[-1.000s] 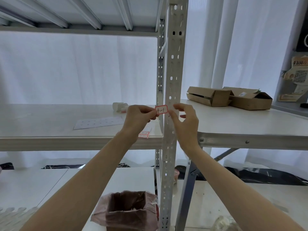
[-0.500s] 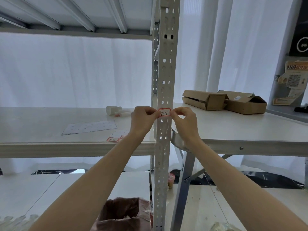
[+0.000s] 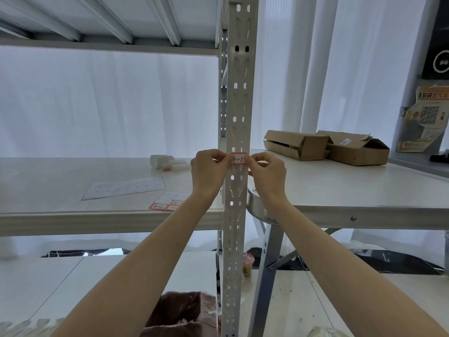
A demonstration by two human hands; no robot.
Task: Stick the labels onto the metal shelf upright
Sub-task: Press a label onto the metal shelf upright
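A small white label with a red border (image 3: 238,158) lies flat against the front of the perforated metal shelf upright (image 3: 237,100). My left hand (image 3: 209,172) pinches the label's left edge with curled fingers. My right hand (image 3: 268,175) pinches its right edge the same way. On the shelf board to the left lies a label sheet (image 3: 170,201) with a few red-bordered labels left on it. A backing sheet (image 3: 125,188) lies further left.
A white plastic part (image 3: 165,161) sits on the left shelf board (image 3: 48,181). Two brown cardboard boxes (image 3: 325,147) stand on the white table (image 3: 364,188) at the right. A bag-lined box (image 3: 184,314) is below, near the upright's foot.
The label has moved from beside the upright onto its front face, held at both ends. The view has shifted so the upright stands in the centre.
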